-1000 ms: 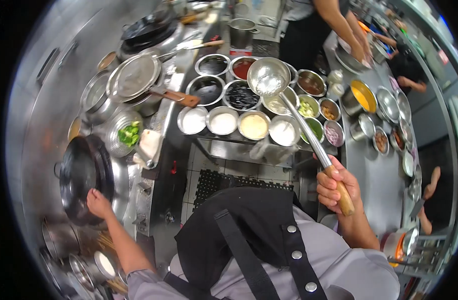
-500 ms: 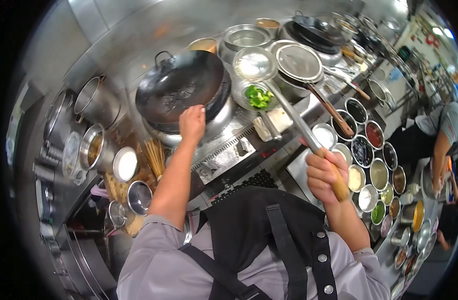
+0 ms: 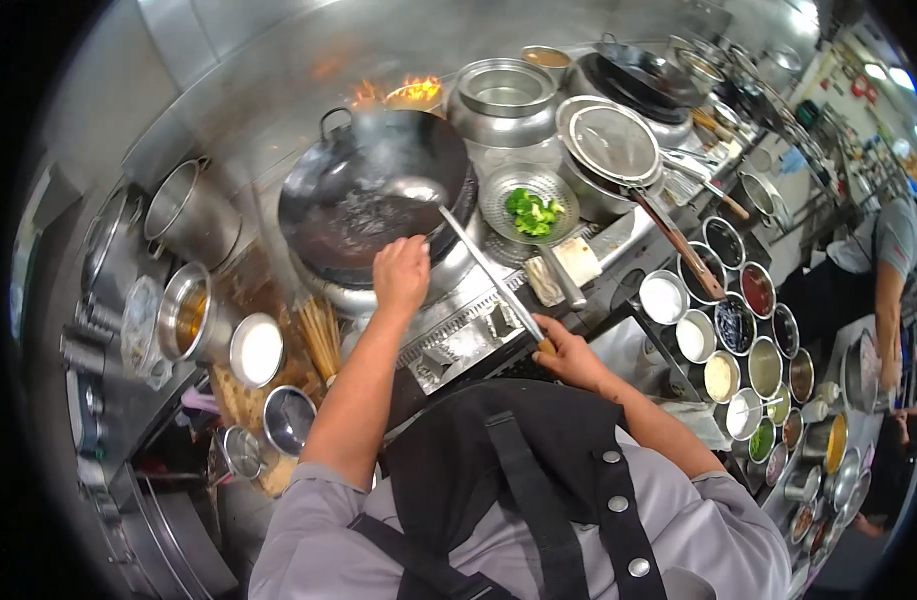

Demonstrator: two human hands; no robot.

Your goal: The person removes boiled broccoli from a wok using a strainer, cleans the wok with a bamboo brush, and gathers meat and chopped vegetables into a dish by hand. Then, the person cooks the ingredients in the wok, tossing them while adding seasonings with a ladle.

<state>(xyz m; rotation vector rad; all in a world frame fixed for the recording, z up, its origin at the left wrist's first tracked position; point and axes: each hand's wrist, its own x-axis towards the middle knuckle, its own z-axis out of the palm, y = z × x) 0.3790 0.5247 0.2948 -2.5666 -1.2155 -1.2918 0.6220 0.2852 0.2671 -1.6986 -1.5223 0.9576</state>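
Observation:
My left hand (image 3: 402,272) is closed at the near rim of a large black wok (image 3: 323,215); the part it grips is hidden under the fingers. My right hand (image 3: 570,355) wraps round the wooden end of a long-handled ladle (image 3: 498,283). The ladle's bowl dips into the wok, where a little glossy liquid and steam show. Right of the wok, green broccoli (image 3: 531,212) lies in a perforated strainer (image 3: 498,190) whose handle points toward me. A folded cloth (image 3: 575,262) is beside that handle.
Flames (image 3: 418,90) rise behind the wok. A mesh strainer (image 3: 613,143) rests over a pot at right. Several seasoning containers (image 3: 721,377) stand to my right, pots (image 3: 190,205) and bamboo sticks (image 3: 318,338) to my left. Another person (image 3: 890,290) works at far right.
The ladle has swung left and down from above the strainer into the wok, and my right hand has moved left and lower. Flames and steam have appeared. My left hand stays at the rim.

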